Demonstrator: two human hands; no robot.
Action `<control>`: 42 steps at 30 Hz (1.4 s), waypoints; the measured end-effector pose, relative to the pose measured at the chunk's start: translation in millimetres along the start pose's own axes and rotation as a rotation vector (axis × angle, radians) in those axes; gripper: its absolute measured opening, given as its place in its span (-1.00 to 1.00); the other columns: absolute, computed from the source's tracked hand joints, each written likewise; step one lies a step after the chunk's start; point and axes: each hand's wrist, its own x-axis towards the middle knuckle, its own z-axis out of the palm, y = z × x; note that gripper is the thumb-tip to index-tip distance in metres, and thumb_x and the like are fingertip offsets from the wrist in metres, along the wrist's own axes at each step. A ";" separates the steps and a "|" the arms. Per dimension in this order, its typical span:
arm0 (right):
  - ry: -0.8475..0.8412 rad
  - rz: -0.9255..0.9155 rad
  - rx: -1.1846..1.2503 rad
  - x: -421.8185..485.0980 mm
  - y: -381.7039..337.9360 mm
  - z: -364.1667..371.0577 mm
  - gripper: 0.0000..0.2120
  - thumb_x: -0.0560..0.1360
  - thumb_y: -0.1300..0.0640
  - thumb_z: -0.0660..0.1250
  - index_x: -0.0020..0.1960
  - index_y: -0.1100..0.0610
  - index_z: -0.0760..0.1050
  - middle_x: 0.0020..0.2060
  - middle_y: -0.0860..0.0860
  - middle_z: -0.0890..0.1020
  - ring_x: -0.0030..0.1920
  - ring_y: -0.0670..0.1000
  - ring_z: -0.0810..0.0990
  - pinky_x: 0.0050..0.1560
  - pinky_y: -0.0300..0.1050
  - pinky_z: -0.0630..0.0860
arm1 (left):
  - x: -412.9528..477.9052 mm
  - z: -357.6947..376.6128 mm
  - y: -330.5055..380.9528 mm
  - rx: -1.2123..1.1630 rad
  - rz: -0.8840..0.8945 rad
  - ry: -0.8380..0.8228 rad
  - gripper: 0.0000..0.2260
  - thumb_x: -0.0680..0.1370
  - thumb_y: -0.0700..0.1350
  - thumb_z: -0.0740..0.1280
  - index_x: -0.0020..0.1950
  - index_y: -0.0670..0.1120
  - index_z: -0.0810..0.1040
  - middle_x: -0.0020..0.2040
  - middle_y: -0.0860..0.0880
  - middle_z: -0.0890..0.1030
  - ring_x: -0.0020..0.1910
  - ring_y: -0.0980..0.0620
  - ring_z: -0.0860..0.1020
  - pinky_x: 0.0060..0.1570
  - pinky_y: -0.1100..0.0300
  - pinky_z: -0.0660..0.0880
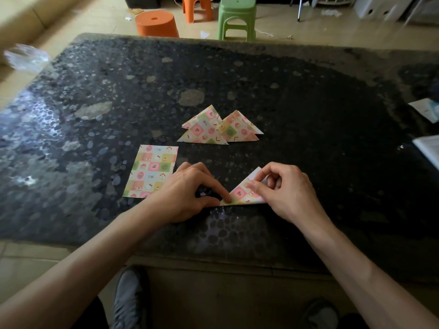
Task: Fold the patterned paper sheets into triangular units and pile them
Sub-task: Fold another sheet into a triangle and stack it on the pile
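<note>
Grey shoes (129, 302) nearest, planted on the tiled floor (213, 300) under the near edge, bare forearms reaching out above them. Just past that edge, left hand (187, 193) and right hand (285, 191) both on one half-folded sheet (242, 194), already triangular, long side toward the near edge.

Presses the left corner down with the left forefinger, the other fingers loosely curled around nothing. Probably pins the paper so it does not slide on the glossy top. Cannot tell whether the thumb nips that corner too. Pinches the raised flap near the apex between right thumb and forefinger, white underside showing. Looks like lining up edges before a crease.

Just left of the left hand, flat sheet (150, 170), pattern up and unfolded, one layer or several impossible to say. Likely kept there as supply within easy reach. Farther in, toward the middle, finished triangular units (221, 128) overlapping in a loose pile, well apart from the working spot so the folding has room.

Dark speckled counter (308, 103), shiny, pale glare across its left part. White papers (426, 110) at the right edge. Crumpled clear plastic (26, 57), blurred, off the far left corner. Beyond the far edge, beige tiles, orange stool (156, 23), green stool (237, 17), bits of litter.
</note>
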 end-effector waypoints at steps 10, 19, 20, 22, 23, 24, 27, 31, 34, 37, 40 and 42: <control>-0.005 -0.005 -0.003 -0.2 -0.4 -0.6 -0.85 0.49 -0.07 0.54 -0.07 -0.07 0.60 -0.29 -0.10 0.59 -0.28 -0.10 0.54 -0.26 -0.17 0.43 | 2.4 -3.8 -6.0 0.020 0.027 -0.051 -0.57 0.65 -0.16 0.31 0.05 0.47 0.61 0.08 0.31 0.35 0.18 0.15 0.25 0.25 0.12 0.32; 0.010 -0.013 -0.012 0.6 0.6 0.2 -0.84 0.49 -0.09 0.54 -0.09 -0.08 0.59 -0.30 -0.10 0.60 -0.27 -0.08 0.57 -0.21 -0.05 0.60 | 3.4 15.6 -4.2 0.071 0.089 0.157 -0.86 0.50 0.27 0.38 0.03 0.37 0.64 0.04 0.22 0.40 0.17 0.15 0.28 0.16 0.13 0.35; 0.009 -0.012 -0.011 0.7 0.6 0.3 -0.84 0.48 -0.09 0.54 -0.09 -0.08 0.59 -0.30 -0.10 0.60 -0.27 -0.08 0.57 -0.21 -0.05 0.60 | 3.8 17.7 -4.5 0.085 0.109 0.193 -0.84 0.50 0.28 0.37 0.03 0.35 0.65 0.04 0.22 0.40 0.18 0.14 0.28 0.16 0.13 0.33; 0.008 -0.009 -0.010 0.6 0.9 0.1 -0.84 0.48 -0.09 0.54 -0.08 -0.08 0.59 -0.30 -0.10 0.60 -0.28 -0.09 0.57 -0.23 -0.08 0.57 | 4.8 20.5 -5.5 0.095 0.141 0.228 -0.81 0.48 0.30 0.34 0.02 0.32 0.66 0.06 0.20 0.40 0.20 0.13 0.28 0.16 0.13 0.33; 0.008 -0.009 -0.011 0.8 0.9 0.1 -0.84 0.48 -0.09 0.54 -0.07 -0.08 0.60 -0.30 -0.10 0.60 -0.28 -0.09 0.56 -0.24 -0.10 0.54 | 5.4 21.3 -6.2 0.094 0.144 0.225 -0.81 0.48 0.29 0.35 0.03 0.33 0.65 0.08 0.20 0.40 0.22 0.13 0.28 0.18 0.12 0.33; 0.007 -0.010 -0.012 0.7 1.0 0.1 -0.84 0.48 -0.09 0.54 -0.07 -0.08 0.60 -0.29 -0.10 0.59 -0.28 -0.10 0.55 -0.25 -0.13 0.50 | 6.1 21.8 -7.0 0.092 0.140 0.214 -0.83 0.49 0.28 0.36 0.04 0.35 0.63 0.09 0.20 0.39 0.22 0.14 0.26 0.19 0.11 0.32; 0.002 -0.008 -0.015 0.7 0.9 0.2 -0.85 0.49 -0.07 0.54 -0.05 -0.07 0.60 -0.28 -0.10 0.60 -0.27 -0.10 0.56 -0.26 -0.16 0.46 | 7.6 23.6 -8.8 0.073 0.125 0.196 -0.80 0.52 0.22 0.41 0.14 0.43 0.57 0.12 0.21 0.34 0.22 0.17 0.21 0.19 0.11 0.28; -0.004 -0.010 -0.002 1.3 0.2 0.1 -0.84 0.48 -0.08 0.54 -0.07 -0.08 0.59 -0.29 -0.09 0.61 -0.27 -0.09 0.58 -0.26 -0.14 0.50 | 7.7 23.9 -10.4 0.116 0.134 0.222 -0.69 0.52 0.27 0.36 0.25 0.53 0.49 0.17 0.20 0.31 0.29 0.11 0.21 0.27 0.00 0.31; 0.000 -0.008 -0.005 1.0 -0.5 0.5 -0.84 0.49 -0.09 0.54 -0.07 -0.08 0.59 -0.29 -0.09 0.60 -0.27 -0.09 0.58 -0.26 -0.14 0.50 | 5.4 20.6 -9.3 0.169 0.103 0.188 -0.65 0.46 0.43 0.14 0.24 0.59 0.43 0.25 0.20 0.29 0.37 0.08 0.19 0.29 0.03 0.25; -0.003 -0.021 -0.007 -1.2 0.0 -0.7 -0.86 0.51 -0.08 0.52 -0.05 -0.09 0.59 -0.28 -0.10 0.59 -0.27 -0.09 0.56 -0.27 -0.17 0.45 | 3.4 19.7 -6.9 0.218 0.092 0.185 -0.61 0.43 0.48 0.03 0.23 0.62 0.41 0.32 0.18 0.28 0.41 0.06 0.15 0.26 0.07 0.18; -0.004 -0.058 -0.052 -5.8 -2.0 -1.7 -0.86 0.54 -0.14 0.46 -0.01 -0.12 0.56 -0.18 -0.12 0.55 -0.23 -0.11 0.52 -0.27 -0.23 0.37 | 3.6 17.8 -6.1 0.244 0.087 0.166 -0.64 0.45 0.47 0.06 0.23 0.64 0.40 0.38 0.19 0.27 0.45 0.06 0.11 0.29 0.07 0.15; -0.012 -0.063 -0.077 -9.0 -4.3 -0.5 -0.78 0.51 -0.24 0.44 0.01 -0.14 0.52 -0.10 -0.15 0.50 -0.16 -0.13 0.50 -0.25 -0.21 0.36 | 4.9 15.6 -6.1 0.257 0.089 0.148 -0.68 0.48 0.43 0.15 0.23 0.63 0.42 0.40 0.20 0.24 0.48 0.07 0.07 0.34 0.05 0.14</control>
